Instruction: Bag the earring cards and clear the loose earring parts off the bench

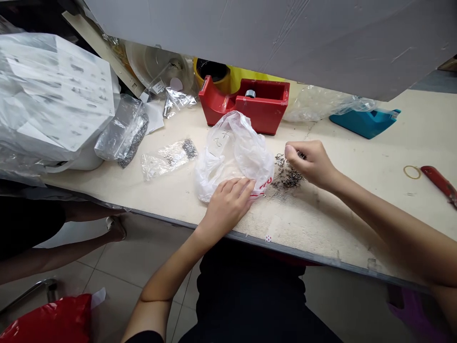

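A: How many bags are between the hands?
B: One white plastic bag point(250, 152), crumpled, thin and translucent, its mouth open, with red print on its right side. It sits on the tabletop point(357, 214).
A: And the hands?
B: Two. The left hand point(230, 202) lies over the bag's near edge; I can't tell whether its grip is clamped. The right hand point(312, 162) has its grip together, fingers curled, above one pile of small metal pieces point(291, 178), dark and shiny, too many to count. I can't tell what is inside it.
A: Dispensers?
B: Two: a red tape dispenser point(264, 107) behind the bag, and a teal dispenser point(366, 123) farther right. One small clear packet point(166, 159) lies left of the bag.
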{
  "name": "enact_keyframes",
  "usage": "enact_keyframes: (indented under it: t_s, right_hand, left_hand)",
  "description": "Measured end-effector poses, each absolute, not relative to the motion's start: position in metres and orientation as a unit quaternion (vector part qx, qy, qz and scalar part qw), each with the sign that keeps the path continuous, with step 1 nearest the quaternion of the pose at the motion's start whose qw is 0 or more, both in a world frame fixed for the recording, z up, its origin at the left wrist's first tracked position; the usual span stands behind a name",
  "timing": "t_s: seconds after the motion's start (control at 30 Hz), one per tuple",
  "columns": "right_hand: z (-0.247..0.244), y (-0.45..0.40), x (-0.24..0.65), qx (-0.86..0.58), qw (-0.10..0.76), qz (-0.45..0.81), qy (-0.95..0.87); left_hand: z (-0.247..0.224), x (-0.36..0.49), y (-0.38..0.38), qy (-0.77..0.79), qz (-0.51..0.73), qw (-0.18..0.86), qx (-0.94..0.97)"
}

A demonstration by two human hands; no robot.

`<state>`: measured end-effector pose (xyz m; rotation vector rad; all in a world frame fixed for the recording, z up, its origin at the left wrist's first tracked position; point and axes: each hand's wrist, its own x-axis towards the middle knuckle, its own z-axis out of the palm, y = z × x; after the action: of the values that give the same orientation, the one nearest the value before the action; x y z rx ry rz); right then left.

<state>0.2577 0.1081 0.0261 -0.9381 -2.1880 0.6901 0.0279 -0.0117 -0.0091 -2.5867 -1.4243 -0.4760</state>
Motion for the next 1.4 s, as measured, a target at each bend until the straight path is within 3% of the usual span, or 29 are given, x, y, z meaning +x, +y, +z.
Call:
enact_keyframes:
  t_s: [0.17,0.27,0.4,0.67,1.07,1.27,1.4]
  right_hand:
    - [0.068,0.107,0.225,-0.335,0.412,0.370,-0.762]
    - [0.074,0.104,0.178,-0.250,0.441,0.526,-0.683]
    - [0.050,0.107,0.125,-0.302,0.348,0.598,-0.656]
    - [0.006,0.121,0.123,-0.368,0.289,0.535,-0.703]
    - [0.055,0.124,0.171,-0.265,0.087,0.373,-0.885]
    - [0.056,0.121,0.184,-0.258,0.180,0.351,-0.882]
    - [0.059,0.115,0.205,-0.262,0.266,0.223,-0.901]
  left_hand:
    - [-0.012,0.040,-0.008,-0.474,-0.161,0.071,-0.863]
    - [-0.014,0.043,-0.008,-0.497,-0.143,0.074,-0.853]
    - [-0.010,0.042,-0.011,-0.516,-0.103,0.079,-0.847]
    - [-0.002,0.018,-0.016,-0.561,-0.117,0.136,-0.808]
    - [-0.007,0.012,-0.016,-0.655,-0.188,0.181,-0.710]
    - [-0.011,0.012,-0.013,-0.676,-0.191,0.178,-0.689]
    - [-0.015,0.011,-0.011,-0.671,-0.214,0.161,-0.691]
